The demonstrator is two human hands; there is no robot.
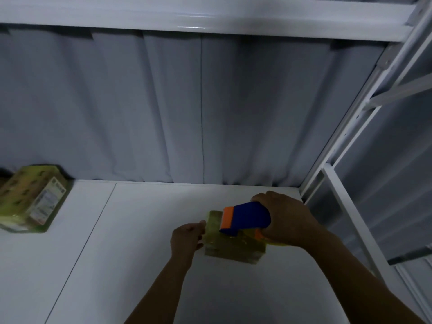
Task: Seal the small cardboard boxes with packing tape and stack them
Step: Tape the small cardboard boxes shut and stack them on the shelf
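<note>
Fingers (201, 225) of the left hand (187, 237) pinched the left edge of a small taped box (233, 247) on the white counter (117, 265). The right hand (286, 218) gripped a blue and orange tape dispenser (245, 218), pressed on the box top. A second box (30, 199) lay far left

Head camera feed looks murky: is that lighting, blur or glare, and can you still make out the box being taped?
Head view: dim, bluish light and slight softness; the only glare is a streak on the top shelf beam; the box under the tape dispenser shows its outline, but seam detail is lost.
</note>
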